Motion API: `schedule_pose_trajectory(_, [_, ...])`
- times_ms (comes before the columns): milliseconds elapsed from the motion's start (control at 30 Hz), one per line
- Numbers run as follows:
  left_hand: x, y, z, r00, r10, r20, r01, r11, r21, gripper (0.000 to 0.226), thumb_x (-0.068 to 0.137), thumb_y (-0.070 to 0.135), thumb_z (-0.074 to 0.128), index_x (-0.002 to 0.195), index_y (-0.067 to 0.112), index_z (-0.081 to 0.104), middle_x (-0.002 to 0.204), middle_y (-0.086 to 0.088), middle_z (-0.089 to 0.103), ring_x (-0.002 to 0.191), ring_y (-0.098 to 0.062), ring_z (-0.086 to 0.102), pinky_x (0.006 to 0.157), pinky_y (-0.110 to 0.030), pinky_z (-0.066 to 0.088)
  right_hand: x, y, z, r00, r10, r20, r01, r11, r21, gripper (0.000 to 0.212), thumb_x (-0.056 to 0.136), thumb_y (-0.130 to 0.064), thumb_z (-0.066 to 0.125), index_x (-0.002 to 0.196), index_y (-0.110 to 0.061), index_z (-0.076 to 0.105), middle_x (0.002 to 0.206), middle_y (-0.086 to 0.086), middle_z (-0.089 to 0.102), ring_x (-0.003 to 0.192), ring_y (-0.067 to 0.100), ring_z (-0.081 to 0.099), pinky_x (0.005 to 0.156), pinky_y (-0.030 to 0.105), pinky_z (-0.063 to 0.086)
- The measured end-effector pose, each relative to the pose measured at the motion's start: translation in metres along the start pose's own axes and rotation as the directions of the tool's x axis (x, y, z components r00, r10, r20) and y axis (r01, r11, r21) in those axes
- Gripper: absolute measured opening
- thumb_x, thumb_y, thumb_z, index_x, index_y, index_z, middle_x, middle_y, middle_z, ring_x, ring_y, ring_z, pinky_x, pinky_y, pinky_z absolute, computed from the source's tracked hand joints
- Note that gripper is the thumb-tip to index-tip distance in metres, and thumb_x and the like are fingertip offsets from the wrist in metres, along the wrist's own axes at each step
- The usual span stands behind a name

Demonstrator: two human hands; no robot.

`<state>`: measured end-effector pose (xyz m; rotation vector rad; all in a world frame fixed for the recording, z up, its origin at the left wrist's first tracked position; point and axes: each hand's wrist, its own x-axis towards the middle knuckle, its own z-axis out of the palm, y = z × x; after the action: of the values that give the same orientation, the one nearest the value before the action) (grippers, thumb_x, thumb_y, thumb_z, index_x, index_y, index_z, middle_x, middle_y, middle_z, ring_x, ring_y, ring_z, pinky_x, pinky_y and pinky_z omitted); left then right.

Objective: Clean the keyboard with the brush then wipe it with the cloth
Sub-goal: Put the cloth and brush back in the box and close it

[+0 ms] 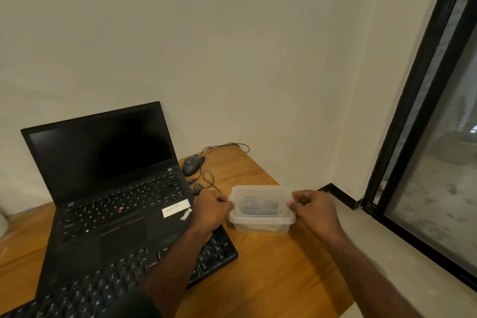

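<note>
Currently: left hand (211,210) and right hand (313,210) pinch opposite ends of lidded plastic container (260,208), frame centre, likely to unclip lid | dark contents unclear | external keyboard (124,281) lower left, under ThinkPad laptop (108,188) front edge, untouched

Single head view: looks forward and down from above the wooden table (271,261), close over its right corner, facing the wall (232,46).

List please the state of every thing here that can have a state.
laptop: lid open, screen dark
plastic box: lid on, something dark inside
left hand: grips the box's left end
right hand: grips the box's right end
keyboard: partly under the laptop
mouse: idle
</note>
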<state>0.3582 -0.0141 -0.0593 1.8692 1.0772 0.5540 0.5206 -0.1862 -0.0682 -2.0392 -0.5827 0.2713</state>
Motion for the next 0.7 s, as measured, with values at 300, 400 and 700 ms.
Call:
schedule_pose_trajectory(300, [0.017,-0.013,0.002,0.985,-0.132,0.111,0.152,0.970,-0.191,0.006,0.088,0.009,0.072,0.084,0.005,0.071,0.064,-0.012,0.065,0.055,-0.024,0.054,0.050,-0.032,0.046,0.010,0.013,0.009,0.976,0.168,0.135,-0.193,0.961,0.196,0.026,0.092,-0.025,0.073,0.115,-0.014,0.069,0.105,0.003,0.073,0.087,0.021,0.074,0.069,0.036,0.065])
schedule_pose_trajectory(400, [0.016,-0.008,0.000,0.978,-0.136,0.160,0.160,0.976,-0.151,0.008,0.093,0.011,0.066,0.091,0.003,0.068,0.059,-0.014,0.064,0.044,-0.020,0.048,0.039,-0.025,0.038,0.011,0.013,0.010,0.958,0.201,0.206,-0.237,0.957,0.168,0.028,0.096,-0.035,0.066,0.113,-0.014,0.069,0.094,0.005,0.075,0.076,0.020,0.074,0.058,0.026,0.060])
schedule_pose_trajectory(700, [0.009,-0.003,-0.004,0.922,-0.235,0.308,0.279,0.955,-0.106,0.028,0.102,0.024,0.055,0.101,-0.004,0.060,0.085,-0.025,0.073,0.047,-0.018,0.055,0.033,-0.022,0.032,0.004,0.017,0.016,0.956,0.244,0.164,-0.281,0.923,0.263,0.028,0.096,-0.036,0.067,0.109,-0.012,0.069,0.092,0.008,0.074,0.070,0.020,0.070,0.060,0.026,0.056])
